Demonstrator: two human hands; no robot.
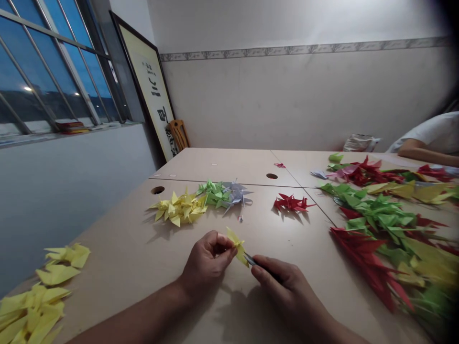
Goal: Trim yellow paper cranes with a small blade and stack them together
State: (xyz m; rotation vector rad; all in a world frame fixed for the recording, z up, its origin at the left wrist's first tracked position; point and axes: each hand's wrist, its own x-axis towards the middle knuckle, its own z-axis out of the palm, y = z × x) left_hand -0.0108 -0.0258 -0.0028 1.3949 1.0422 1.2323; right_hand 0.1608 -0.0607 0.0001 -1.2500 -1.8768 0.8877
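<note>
Left hand: The person's left hand [206, 263] is closing narrowly, with thumb and fingertips pinching a small yellow folded-paper crane [234, 243], seemingly to keep it steady in the air.

Right hand: The person's right hand [283, 286] is gripping a slim dark pointed tool [260, 264] pen-fashion between thumb and fingers, its tip meeting the crane's lower edge. What kind of tool it is, I cannot tell.

Held crane: It is hanging between both hands, just above the pale laminate table [222, 165], toward the near edge.

Table middle: A cluster of yellow paper cranes [177, 209], a cluster of green paper cranes [214, 193] and a cluster of pale lilac paper cranes [234, 193] are lying side by side, apparently kept apart by colour. A small cluster of red paper cranes [291, 203] is sitting apart toward the right.

Right edge: A long mixed heap of red, green and yellow paper cranes [380, 224] is stretching along the table's right side.

Near left corner: Loose yellow folded-paper pieces [32, 310] are gathering in a pile.

Far edge: A crumpled white bag [361, 143] is sitting by the wall, its contents hidden.

Far right corner: A co-worker's bare forearm [419, 154] is resting on the table.
</note>
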